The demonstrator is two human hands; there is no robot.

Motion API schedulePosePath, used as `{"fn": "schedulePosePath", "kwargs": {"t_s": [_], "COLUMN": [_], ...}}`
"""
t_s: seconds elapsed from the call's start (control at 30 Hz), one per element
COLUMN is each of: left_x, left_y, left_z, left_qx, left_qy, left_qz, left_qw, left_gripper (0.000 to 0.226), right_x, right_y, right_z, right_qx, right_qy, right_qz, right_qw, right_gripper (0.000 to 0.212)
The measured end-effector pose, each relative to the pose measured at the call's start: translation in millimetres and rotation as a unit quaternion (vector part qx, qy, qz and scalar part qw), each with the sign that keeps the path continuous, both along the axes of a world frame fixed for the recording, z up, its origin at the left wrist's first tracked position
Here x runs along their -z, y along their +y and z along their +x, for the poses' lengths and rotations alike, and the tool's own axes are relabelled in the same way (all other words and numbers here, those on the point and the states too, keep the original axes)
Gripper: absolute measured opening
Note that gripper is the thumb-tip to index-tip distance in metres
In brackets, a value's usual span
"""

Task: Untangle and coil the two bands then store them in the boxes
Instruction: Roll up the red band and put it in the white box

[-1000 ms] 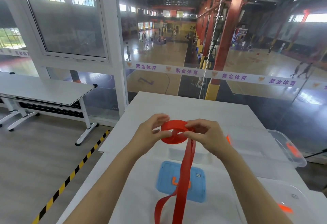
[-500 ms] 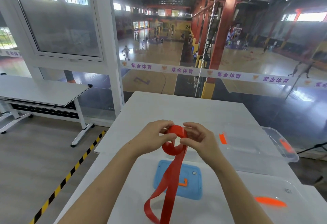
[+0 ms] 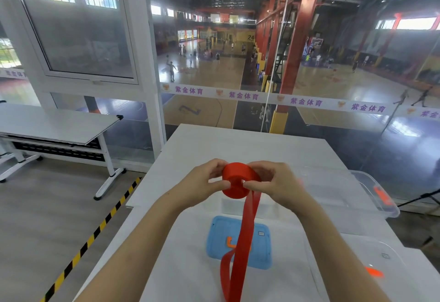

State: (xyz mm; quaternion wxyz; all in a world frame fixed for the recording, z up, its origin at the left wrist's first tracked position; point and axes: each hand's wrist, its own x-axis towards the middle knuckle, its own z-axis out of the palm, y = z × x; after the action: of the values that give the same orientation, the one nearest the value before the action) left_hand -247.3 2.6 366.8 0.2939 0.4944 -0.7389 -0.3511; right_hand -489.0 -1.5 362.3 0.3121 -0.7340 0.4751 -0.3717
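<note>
The loose length of the red band is seen hanging down toward the table's near edge, where it folds into a loop and passes out of view at the bottom; it is crossed in front of a blue lid, which lies flat near the middle of the table and bears an orange clip; toward the near right corner a clear box is set, with an orange clip on it.

Beyond the lid, the band's wound part is held as a thick coil in the air above the table's middle; the coil's left side is pinched by the left hand, thumb below and fingers curled over the top; its right side is pinched likewise by the right hand; both forearms are stretched out from the near edge.

By the right edge a second clear box is placed, well apart from the first, with an orange clip at its far end; the white table runs on to its far edge, which is set against a glass wall.

To the left, black-and-yellow tape is laid on the floor, and a second table is stood by the window; through the glass a sports hall is seen below.
</note>
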Motion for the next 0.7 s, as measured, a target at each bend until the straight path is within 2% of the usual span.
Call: {"fn": "schedulePosePath", "kwargs": {"t_s": [0.07, 0.17, 0.3, 0.37, 0.47, 0.6, 0.7], "left_x": [-6.4, -12.4, -13.7, -9.9, -6.7, -8.6, -10.0], "left_y": [0.8, 0.4, 4.8, 6.1, 8.0, 12.1, 12.2], "left_z": [-3.0, -6.7, -8.9, -9.2, -11.4, -18.5, -18.6], "left_qx": [-0.005, -0.009, 0.031, 0.041, 0.029, 0.004, -0.029], "left_qy": [0.013, 0.014, -0.064, -0.084, -0.057, -0.031, 0.01], "left_qz": [-0.016, -0.045, -0.046, -0.049, -0.077, -0.1, -0.106], "left_qw": [1.0, 0.999, 0.996, 0.994, 0.995, 0.995, 0.994], "left_gripper": [0.056, 0.043, 0.048, 0.044, 0.029, 0.027, 0.025], "right_x": [-9.5, -15.9, -5.4, 1.0, 10.9, 27.3, 39.7], "right_y": [-0.7, 1.7, 7.2, 9.4, 13.0, 14.8, 15.4], "right_z": [-0.1, 2.7, 0.6, 1.7, 4.7, 5.2, 4.5], "right_qx": [-0.012, -0.025, -0.031, -0.028, -0.013, 0.01, 0.03], "right_qy": [0.052, 0.103, 0.087, 0.088, 0.035, -0.089, -0.145], "right_qz": [-0.011, -0.032, -0.041, -0.047, -0.05, -0.016, 0.012], "right_qw": [0.998, 0.994, 0.995, 0.995, 0.998, 0.996, 0.989], "right_gripper": [0.038, 0.04, 0.039, 0.039, 0.041, 0.047, 0.046]}}
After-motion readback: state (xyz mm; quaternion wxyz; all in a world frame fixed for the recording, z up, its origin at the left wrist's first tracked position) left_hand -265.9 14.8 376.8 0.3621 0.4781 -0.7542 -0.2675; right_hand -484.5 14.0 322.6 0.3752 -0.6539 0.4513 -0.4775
